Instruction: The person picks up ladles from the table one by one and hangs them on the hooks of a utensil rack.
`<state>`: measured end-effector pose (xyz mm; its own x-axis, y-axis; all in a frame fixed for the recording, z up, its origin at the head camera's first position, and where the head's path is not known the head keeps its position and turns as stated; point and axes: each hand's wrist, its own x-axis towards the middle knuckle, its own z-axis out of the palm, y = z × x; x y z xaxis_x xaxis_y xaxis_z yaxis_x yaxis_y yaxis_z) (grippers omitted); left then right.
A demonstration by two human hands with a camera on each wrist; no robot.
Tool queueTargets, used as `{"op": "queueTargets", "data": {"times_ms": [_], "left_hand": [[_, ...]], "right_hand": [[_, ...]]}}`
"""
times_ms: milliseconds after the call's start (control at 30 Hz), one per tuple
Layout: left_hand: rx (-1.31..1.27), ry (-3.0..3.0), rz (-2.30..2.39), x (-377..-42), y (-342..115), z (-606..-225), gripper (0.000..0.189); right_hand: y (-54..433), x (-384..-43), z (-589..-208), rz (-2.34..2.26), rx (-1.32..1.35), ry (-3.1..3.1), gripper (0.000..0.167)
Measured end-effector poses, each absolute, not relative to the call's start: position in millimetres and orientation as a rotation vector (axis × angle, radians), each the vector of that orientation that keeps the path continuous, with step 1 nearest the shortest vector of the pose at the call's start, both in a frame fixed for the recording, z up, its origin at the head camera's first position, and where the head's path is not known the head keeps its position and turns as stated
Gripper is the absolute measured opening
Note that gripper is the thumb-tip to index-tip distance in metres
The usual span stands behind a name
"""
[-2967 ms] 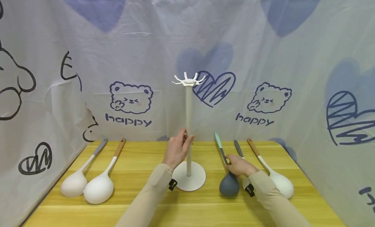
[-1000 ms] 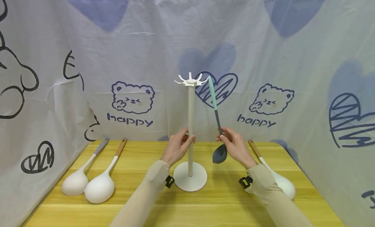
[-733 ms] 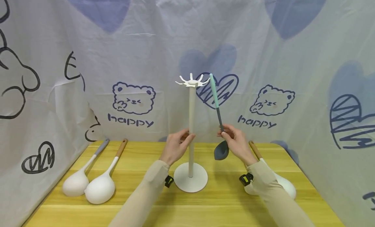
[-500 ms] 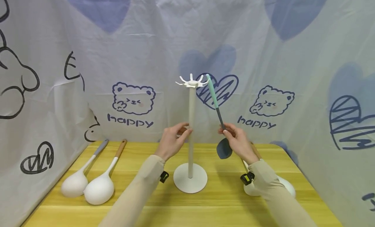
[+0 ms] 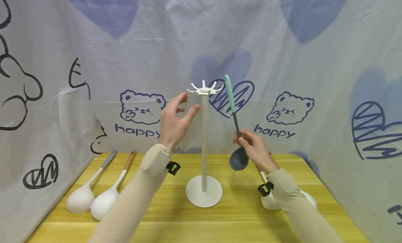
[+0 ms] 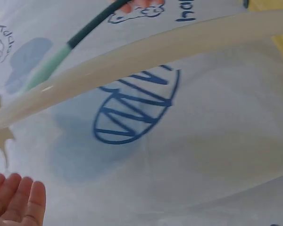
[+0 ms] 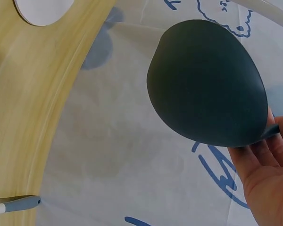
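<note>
In the head view my right hand (image 5: pixel 255 149) pinches a dark ladle (image 5: pixel 237 159) with a mint-green handle. It grips the shaft just above the bowl, and the handle's tip points up beside the hooks of a white utensil stand (image 5: pixel 204 138). The right wrist view shows the bowl of the ladle (image 7: pixel 207 84) large, with the fingers at its neck. My left hand (image 5: pixel 175 122) is raised left of the stand's pole, just below the hooks, fingers spread and holding nothing. Its fingertips also appear in the left wrist view, close to the stand's hooks (image 6: pixel 0 134).
Two white ladles lie at the left, one with a grey handle (image 5: pixel 108 159), one with a brown handle (image 5: pixel 129 161). At the right, a white ladle (image 5: pixel 270 202) and a pale one (image 5: pixel 309 198) lie partly behind the right arm. A printed cloth (image 5: pixel 201 33) hangs around the wooden table (image 5: pixel 176 222).
The right hand has lifted the dark ladle from the table and holds it upright beside the hooks. The left hand has let go of the pole and moved up and left.
</note>
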<state>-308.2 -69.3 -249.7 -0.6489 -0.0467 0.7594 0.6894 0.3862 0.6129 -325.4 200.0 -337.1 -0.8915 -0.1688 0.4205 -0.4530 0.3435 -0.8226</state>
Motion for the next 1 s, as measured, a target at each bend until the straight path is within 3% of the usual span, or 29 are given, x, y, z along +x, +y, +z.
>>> {"op": "queueTargets", "data": {"times_ms": [400, 667, 1000], "left_hand": [[-0.54, -2.129, -1.191, -306, -58, -198, 0.065], [-0.581, -2.24, -1.123, -313, -60, -190, 0.06], [-0.563, -2.352, -1.047, -315, -56, -183, 0.074]], "right_hand": [[198, -327, -328, 1.497, 0.572, -2.383, 0.026], [201, -331, -327, 1.469, 0.58, -2.418, 0.027], [198, -335, -330, 1.412, 0.574, -2.457, 0.029]]}}
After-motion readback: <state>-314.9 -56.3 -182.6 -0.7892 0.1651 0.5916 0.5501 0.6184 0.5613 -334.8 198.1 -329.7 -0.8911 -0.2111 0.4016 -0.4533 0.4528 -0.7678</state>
